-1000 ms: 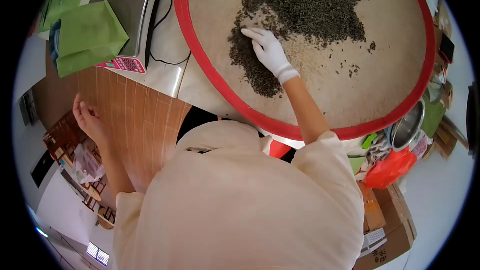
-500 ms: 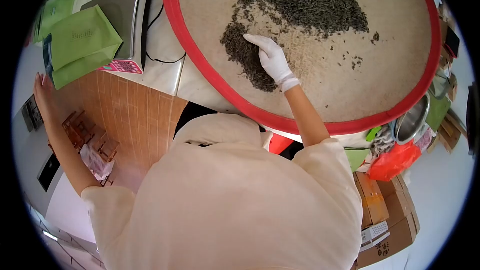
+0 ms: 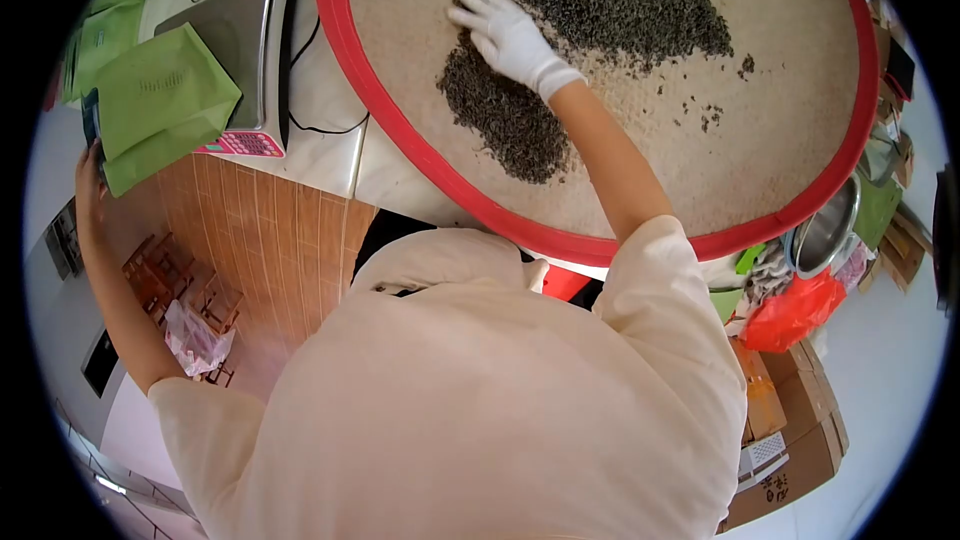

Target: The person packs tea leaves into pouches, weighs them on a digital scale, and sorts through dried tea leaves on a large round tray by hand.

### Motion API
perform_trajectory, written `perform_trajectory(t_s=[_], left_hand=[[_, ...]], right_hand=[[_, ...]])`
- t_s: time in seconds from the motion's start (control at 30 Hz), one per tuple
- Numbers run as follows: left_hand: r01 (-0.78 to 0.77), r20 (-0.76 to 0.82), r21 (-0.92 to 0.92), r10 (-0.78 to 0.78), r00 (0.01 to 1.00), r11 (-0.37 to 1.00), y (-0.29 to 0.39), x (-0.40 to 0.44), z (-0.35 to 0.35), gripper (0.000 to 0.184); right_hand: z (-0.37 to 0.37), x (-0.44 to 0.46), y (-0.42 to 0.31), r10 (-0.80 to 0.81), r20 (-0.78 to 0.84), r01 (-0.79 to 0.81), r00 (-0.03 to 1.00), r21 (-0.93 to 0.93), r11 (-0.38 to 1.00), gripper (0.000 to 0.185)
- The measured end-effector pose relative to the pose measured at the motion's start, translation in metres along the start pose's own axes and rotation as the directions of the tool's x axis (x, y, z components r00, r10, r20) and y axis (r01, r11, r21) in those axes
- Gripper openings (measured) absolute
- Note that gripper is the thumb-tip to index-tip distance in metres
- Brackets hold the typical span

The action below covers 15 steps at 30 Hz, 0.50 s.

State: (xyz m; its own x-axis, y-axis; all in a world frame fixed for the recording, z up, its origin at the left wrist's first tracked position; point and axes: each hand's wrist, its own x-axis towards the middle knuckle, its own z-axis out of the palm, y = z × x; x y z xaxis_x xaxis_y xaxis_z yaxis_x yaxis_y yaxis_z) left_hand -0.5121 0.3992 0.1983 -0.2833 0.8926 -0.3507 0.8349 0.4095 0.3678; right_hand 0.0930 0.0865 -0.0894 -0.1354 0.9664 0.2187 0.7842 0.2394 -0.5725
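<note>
My right hand [image 3: 505, 37], in a white glove, is over the upper end of a small pile of dark dried leaves [image 3: 505, 125], its fingers spread and holding nothing visible. A larger heap of the same leaves [image 3: 620, 0] lies to its right on a round tray with a red rim [image 3: 390, 130]. At the far left, my bare left hand [image 3: 90, 180] is at the lower left edge of a green bag [image 3: 160, 105], its fingers partly hidden beside it. The bag lies over a scale [image 3: 255, 50].
More green bags [image 3: 110, 35] lie at the upper left. A black cable [image 3: 310, 125] runs between scale and tray. At the right are a metal bowl [image 3: 828, 225], a red plastic bag [image 3: 795, 312] and cardboard boxes [image 3: 810, 440]. A wooden floor [image 3: 270, 230] shows below the table.
My left hand has moved left and up to the green bag's edge. My right hand has moved up and left from beside the small pile, and its fingers have spread.
</note>
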Motion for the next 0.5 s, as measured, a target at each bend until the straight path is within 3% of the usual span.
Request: perform_trajectory(t_s=[0.07,0.1,0.13,0.17,0.2,0.27,0.3,0.37,0.47,0.5], left_hand=[[0.02,0.052,0.067,-0.023,0.998,0.998,0.005,0.006,-0.004,0.048],[0.035,0.104,0.137,-0.049,0.993,0.99,0.002,0.01,-0.003,0.045],[0.038,0.111,0.136,-0.054,0.992,0.99,-0.01,0.023,-0.001,0.045],[-0.035,0.108,-0.052,0.041,0.993,0.998,-0.03,0.046,-0.003,0.042],[-0.109,0.087,-0.238,0.134,0.987,0.965,-0.049,0.07,-0.008,0.04],[-0.091,0.146,-0.255,0.131,0.981,0.963,-0.063,0.096,-0.015,0.038],[-0.116,0.137,-0.217,0.148,0.98,0.969,-0.062,0.096,-0.015,0.038],[-0.148,0.126,-0.18,0.172,0.977,0.973,-0.058,0.094,-0.013,0.039],[-0.141,-0.002,-0.133,0.142,0.99,0.981,-0.043,0.071,-0.002,0.041],[-0.141,-0.038,-0.052,0.139,0.99,0.989,-0.027,0.048,0.007,0.043]], right_hand=[[-0.003,-0.024,-0.018,0.017,0.119,-0.041,0.993,0.208,0.977,0.04],[-0.01,-0.037,-0.026,0.019,0.128,-0.046,0.992,0.207,0.977,0.04],[-0.02,-0.05,-0.033,0.163,0.191,-0.242,0.968,0.54,0.806,0.037],[-0.03,-0.063,-0.04,0.272,0.297,-0.397,0.916,0.775,0.492,0.036],[-0.046,-0.069,-0.048,0.458,0.265,-0.467,0.848,0.783,0.411,0.038],[-0.068,-0.084,-0.037,0.708,0.196,-0.498,0.678,0.831,0.247,0.04],[-0.07,-0.096,-0.028,0.713,0.188,-0.496,0.676,0.831,0.251,0.04],[-0.06,-0.12,-0.012,0.842,0.178,-0.709,0.51,0.64,0.294,0.043],[-0.045,-0.122,-0.03,0.812,0.224,-0.759,0.538,0.547,0.352,0.044],[-0.036,-0.12,-0.035,0.776,0.211,-0.745,0.594,0.509,0.432,0.043]])
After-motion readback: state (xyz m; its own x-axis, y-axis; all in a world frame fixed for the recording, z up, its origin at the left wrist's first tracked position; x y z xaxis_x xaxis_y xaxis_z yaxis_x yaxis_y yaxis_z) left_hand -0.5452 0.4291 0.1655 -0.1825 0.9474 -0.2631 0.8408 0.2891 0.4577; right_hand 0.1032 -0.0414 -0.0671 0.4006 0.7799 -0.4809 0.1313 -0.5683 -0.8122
